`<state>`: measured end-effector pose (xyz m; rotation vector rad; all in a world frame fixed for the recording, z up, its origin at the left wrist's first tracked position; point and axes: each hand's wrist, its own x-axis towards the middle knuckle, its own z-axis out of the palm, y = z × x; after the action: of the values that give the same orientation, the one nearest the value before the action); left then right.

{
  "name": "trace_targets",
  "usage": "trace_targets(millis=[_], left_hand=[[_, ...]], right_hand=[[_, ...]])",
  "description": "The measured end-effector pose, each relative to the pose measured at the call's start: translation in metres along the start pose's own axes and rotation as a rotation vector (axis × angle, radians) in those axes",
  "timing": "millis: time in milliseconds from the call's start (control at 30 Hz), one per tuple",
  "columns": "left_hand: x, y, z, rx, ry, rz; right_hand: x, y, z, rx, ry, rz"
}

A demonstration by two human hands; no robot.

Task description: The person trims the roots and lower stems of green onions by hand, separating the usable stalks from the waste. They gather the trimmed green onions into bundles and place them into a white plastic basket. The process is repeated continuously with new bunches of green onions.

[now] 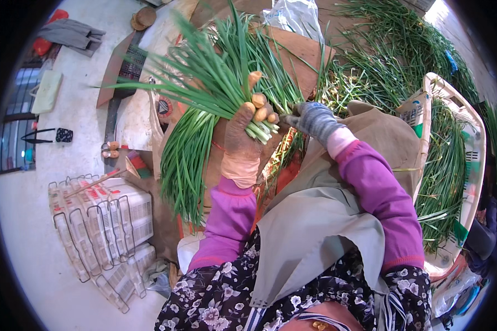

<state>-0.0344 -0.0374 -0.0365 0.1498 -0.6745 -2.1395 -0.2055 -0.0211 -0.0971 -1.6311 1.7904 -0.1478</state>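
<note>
My left hand (243, 128), in a soiled glove with bare-looking fingertips, is closed around a bunch of green leafy stalks (215, 91). The pale cut ends point right and the leaves fan up and left, partly blurred. My right hand (312, 119), in a grey striped glove, is just right of those ends, its fingertips close together at the stalks lying on the board; whether it grips one cannot be told. More long green leaves (188, 161) hang over the left side of the brown board (302, 58), and others lie along its top.
A white plastic basket (476, 136) full of green leaves stands at the right. Loose leaves (381, 53) pile up at the upper right. A clear plastic bag (296, 16) lies at the top. Stacked white crates (136, 215) and a brush (137, 164) are at the left.
</note>
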Motion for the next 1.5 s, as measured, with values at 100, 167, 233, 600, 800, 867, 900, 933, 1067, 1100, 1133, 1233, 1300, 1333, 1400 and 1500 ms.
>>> trace_targets(millis=[100, 167, 233, 600, 800, 867, 900, 933, 1067, 1100, 1133, 1233, 1300, 1333, 1400, 1500], left_hand=[[0.0, -0.007, -0.012, 0.045, 0.04, -0.036], [-0.003, -0.005, -0.013, 0.053, 0.132, -0.029], [-0.015, 0.001, -0.017, 0.014, 0.283, 0.003], [-0.012, -0.028, -0.023, 0.004, 0.279, -0.183], [-0.016, -0.003, 0.01, 0.07, 0.1, -0.062], [-0.009, 0.0, 0.015, 0.058, 0.072, -0.104], [-0.006, 0.0, 0.017, 0.017, 0.052, -0.098], [-0.002, -0.002, 0.02, -0.025, 0.03, -0.094], [0.004, -0.011, 0.008, -0.118, -0.056, -0.128], [0.005, -0.014, 0.004, -0.127, -0.06, -0.136], [0.001, -0.013, 0.0, -0.126, -0.012, -0.123], [-0.005, -0.015, -0.005, 0.034, 0.212, -0.074], [0.004, -0.025, -0.019, 0.091, 0.229, -0.065], [0.009, -0.031, -0.024, 0.153, 0.328, -0.093], [0.018, -0.034, -0.034, 0.226, 0.448, -0.134], [0.013, -0.035, -0.024, 0.184, 0.619, -0.167]], right_hand=[[0.032, 0.027, 0.021, 0.189, 0.09, -0.012], [0.027, 0.044, 0.022, 0.619, 0.016, 0.02], [-0.017, 0.015, -0.006, 1.014, -0.004, 0.016], [-0.07, -0.013, -0.012, 1.097, -0.145, -0.245], [0.009, 0.06, 0.005, 0.297, 0.11, 0.079], [0.028, 0.066, 0.018, 0.009, 0.051, 0.131], [0.033, 0.063, 0.023, -0.067, 0.072, 0.113], [0.037, 0.053, 0.02, 0.131, -0.076, 0.226], [0.04, 0.061, 0.032, 0.816, -0.073, 0.236], [0.035, 0.061, 0.026, 0.833, -0.038, 0.248], [0.031, 0.057, 0.019, 0.81, -0.012, 0.213], [-0.006, 0.052, -0.007, 1.106, 0.083, 0.01], [-0.004, 0.074, -0.005, 1.262, 0.039, 0.124], [-0.003, 0.082, 0.003, 1.022, 0.058, 0.171], [-0.007, 0.08, 0.011, 1.176, 0.074, 0.13], [-0.051, 0.036, -0.016, 1.327, 0.175, -0.237]])
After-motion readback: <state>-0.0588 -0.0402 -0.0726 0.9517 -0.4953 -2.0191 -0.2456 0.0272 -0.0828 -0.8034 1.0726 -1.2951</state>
